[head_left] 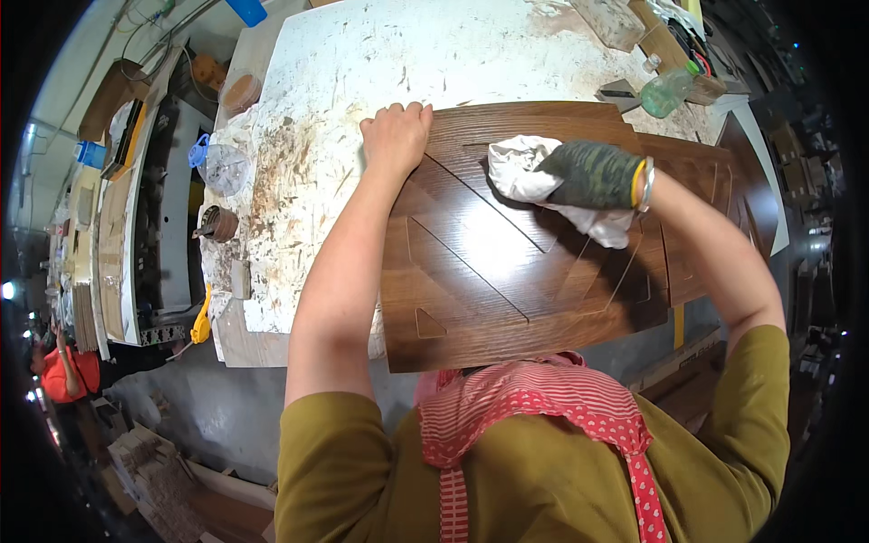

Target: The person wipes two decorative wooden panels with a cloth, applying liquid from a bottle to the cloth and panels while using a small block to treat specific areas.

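Observation:
A dark brown wooden panel [471,262] with grooved diagonal lines lies in front of me, its near edge reaching past the table toward my apron. My bare left hand [396,138] is closed at the panel's far left corner, fingers curled by its edge. On my right hand [596,175] is a dark camouflage-patterned glove with a yellow cuff. It is closed on a crumpled white rag [522,169], pressed against the panel's upper right part. A loose end of the rag hangs out below the glove.
Under the panel is a white, brown-stained worktable [362,54]. A second brown panel [692,163] lies to the right. Along the left edge stand a clear plastic jug [226,169], a rusty can [218,223] and a yellow air gun [202,317]. A green bottle [663,94] lies far right.

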Motion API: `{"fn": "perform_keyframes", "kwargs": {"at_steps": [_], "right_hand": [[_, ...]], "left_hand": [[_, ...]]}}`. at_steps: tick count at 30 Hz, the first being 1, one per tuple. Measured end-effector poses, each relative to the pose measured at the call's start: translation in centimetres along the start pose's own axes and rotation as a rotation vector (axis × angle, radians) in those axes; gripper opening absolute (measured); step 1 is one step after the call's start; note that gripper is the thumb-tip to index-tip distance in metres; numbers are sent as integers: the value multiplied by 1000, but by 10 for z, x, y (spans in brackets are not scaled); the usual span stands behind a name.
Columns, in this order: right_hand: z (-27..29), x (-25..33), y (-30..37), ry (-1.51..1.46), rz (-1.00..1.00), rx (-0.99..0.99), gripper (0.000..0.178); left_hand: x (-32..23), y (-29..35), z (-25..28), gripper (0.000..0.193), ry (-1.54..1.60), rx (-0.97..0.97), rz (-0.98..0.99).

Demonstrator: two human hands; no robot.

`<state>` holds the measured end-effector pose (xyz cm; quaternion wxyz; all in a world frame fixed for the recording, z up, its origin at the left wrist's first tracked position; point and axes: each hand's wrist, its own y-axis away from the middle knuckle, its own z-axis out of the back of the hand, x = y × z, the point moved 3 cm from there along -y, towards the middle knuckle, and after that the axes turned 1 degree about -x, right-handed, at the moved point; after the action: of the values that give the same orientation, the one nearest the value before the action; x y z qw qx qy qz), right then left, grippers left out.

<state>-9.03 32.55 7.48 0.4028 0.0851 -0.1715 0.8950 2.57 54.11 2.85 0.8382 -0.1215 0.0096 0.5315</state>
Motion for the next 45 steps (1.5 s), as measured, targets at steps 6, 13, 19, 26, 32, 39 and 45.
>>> {"fn": "perform_keyframes", "kwargs": {"at_steps": [6,13,19,26,32,39,45], "right_hand": [[-23,8,-53,-281,-479,-27,21],[75,34,39,-357,-694,461,51],[110,-33,112,-770,-901,-699,25],[-2,-58,7,488,-377,-388,22],[46,-64,28,-128,-1043,-127,29],[21,-73,22,391,-572,-82,42],[-10,-62,26,582,-319,-117,44]], "left_hand": [[-2,-3,-6,33,-15,-36,-44],[5,1,-3,36,-49,21,-4],[-16,-8,1,40,91,-56,-103],[-77,-10,-10,43,69,10,-244],[-66,-3,-11,41,4,43,-159],[-60,-5,-9,40,53,16,-178],[-92,-18,-4,36,-14,37,-230]]}}
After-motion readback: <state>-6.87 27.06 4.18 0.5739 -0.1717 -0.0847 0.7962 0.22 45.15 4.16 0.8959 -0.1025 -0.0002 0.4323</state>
